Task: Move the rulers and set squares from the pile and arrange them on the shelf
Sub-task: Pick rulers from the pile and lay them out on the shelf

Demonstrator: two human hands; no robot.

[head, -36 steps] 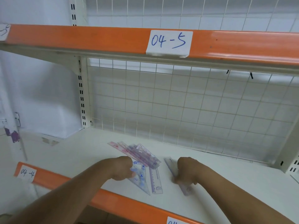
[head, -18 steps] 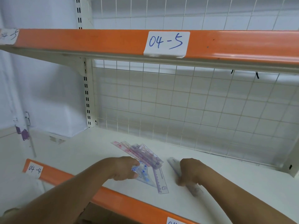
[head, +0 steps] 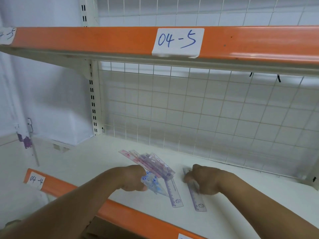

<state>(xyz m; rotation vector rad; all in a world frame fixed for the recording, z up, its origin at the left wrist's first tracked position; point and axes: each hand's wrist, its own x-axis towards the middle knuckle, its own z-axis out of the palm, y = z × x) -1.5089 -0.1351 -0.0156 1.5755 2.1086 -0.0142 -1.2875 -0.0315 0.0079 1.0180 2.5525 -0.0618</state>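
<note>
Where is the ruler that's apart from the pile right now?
Head view: the lone ruler lies flat on the white shelf, just right of the pile, partly under the right hand.

Bare shelf (head: 259, 192) lies open at right and lower left; ruler pile (head: 151, 165) centre, mesh (head: 207, 118) blocks behind.

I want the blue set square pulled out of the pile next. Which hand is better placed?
Left. The left hand is curled on the blue set square at the near edge of the pile. The right hand holds the separate purple ruler, which lies apart from the pile.
</note>
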